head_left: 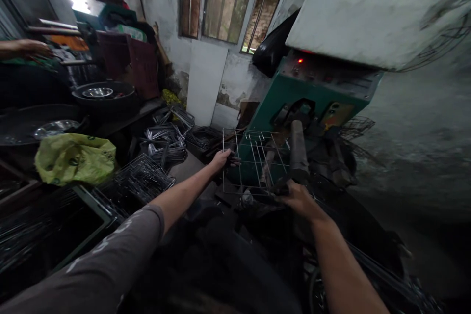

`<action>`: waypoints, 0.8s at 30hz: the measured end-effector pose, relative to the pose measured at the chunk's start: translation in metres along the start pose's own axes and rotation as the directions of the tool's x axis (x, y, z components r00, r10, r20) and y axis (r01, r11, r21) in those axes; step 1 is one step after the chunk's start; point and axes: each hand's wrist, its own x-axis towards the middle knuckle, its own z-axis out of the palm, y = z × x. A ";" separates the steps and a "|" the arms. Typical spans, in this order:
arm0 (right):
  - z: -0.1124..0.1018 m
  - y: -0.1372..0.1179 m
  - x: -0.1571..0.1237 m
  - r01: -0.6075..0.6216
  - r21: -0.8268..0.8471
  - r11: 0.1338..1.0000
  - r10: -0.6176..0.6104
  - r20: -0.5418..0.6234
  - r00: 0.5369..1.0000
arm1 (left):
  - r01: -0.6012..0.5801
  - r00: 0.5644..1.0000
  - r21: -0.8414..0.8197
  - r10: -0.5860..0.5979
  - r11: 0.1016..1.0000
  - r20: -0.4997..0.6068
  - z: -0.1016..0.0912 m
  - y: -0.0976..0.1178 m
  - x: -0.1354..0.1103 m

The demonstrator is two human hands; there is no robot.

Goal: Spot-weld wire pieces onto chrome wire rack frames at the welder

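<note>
A thin metal wire rack (253, 161), with crossing wires, is held out level in front of me. My left hand (223, 158) grips its left edge, thumb on top and fingers reaching under the wires. At the near right corner, my right hand (300, 198) has its fingers closed on the rack; the fingertips are dim and partly hidden. The rack's right side lies at the thick upright metal cylinder (299, 149) of a green machine (283, 91). Where the wires meet the cylinder is too dark to make out.
A red light glows on the machine, and a white box (360, 24) rests on top. Bundles of wire frames (165, 142) lie to the left, beside a yellow-green sack (75, 159). Round dark pans (105, 100) hold metal bowls. Another person's hand (33, 49) shows at far left.
</note>
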 end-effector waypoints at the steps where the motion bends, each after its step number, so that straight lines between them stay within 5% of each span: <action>1: -0.001 0.000 0.001 0.001 0.006 1.000 -0.001 -0.001 1.000 | 0.001 1.000 0.001 -0.001 1.000 -0.003 -0.001 0.000 0.002; 19: 0.006 0.007 0.022 -0.056 0.129 0.990 0.062 -0.045 0.997 | 0.012 0.985 0.222 0.026 0.975 -0.168 0.016 0.011 0.006; 24: 0.019 -0.022 -0.028 -0.190 -0.092 0.977 0.167 -0.216 0.962 | 0.011 0.973 0.482 0.102 0.876 -0.207 0.035 0.027 -0.025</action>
